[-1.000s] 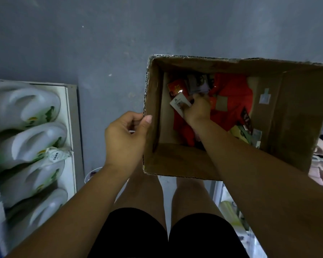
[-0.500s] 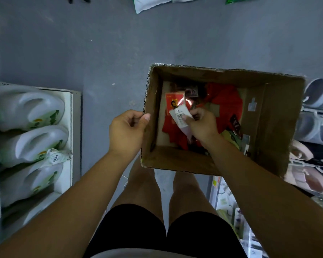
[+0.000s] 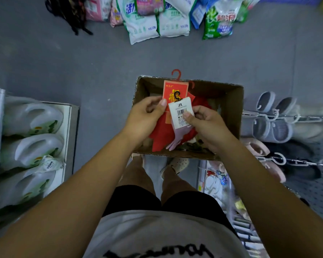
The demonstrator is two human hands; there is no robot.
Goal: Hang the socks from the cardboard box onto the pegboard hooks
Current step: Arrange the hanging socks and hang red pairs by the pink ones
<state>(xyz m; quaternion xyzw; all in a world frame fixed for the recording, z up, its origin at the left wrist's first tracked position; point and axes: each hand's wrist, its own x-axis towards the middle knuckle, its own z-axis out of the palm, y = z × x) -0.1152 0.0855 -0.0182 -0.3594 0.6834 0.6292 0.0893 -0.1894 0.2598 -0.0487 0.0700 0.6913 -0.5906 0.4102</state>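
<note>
Head view — right hand (image 3: 207,123) pinches lilac socks (image 3: 182,112), left hand (image 3: 147,116) grips red socks (image 3: 173,92) over the box (image 3: 222,86) — pegboard (image 3: 309,192) lies right.

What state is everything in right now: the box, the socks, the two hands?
cardboard box: open-topped, socks inside.
red sock pack: held up, hanger poking past the box rim.
white-labelled sock pack: held in front of the red one.
left hand: pinches the red sock pack.
right hand: pinches the white-labelled sock pack.
slippers: hanging on hooks.
</note>
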